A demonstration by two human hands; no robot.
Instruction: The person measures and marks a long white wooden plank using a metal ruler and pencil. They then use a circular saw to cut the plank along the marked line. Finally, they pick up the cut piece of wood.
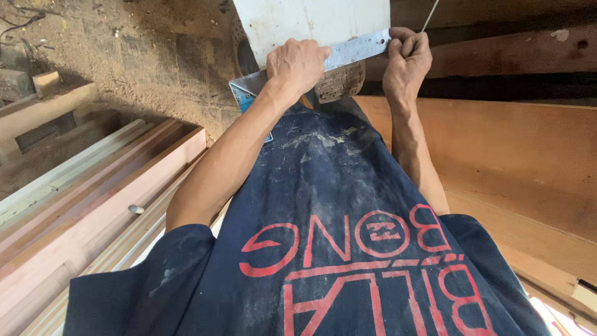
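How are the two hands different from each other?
The left hand lies flat, palm down, pressing on the metal square ruler; the right hand is curled, pinching a thin pencil-like stick. The left hand sits near the ruler's middle, while the right hand is at its far end. Both hands are bare and rest against the white board.

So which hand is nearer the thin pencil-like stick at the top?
Right. The right hand grips the thin stick in its fingers; the left hand presses the metal square, further away.
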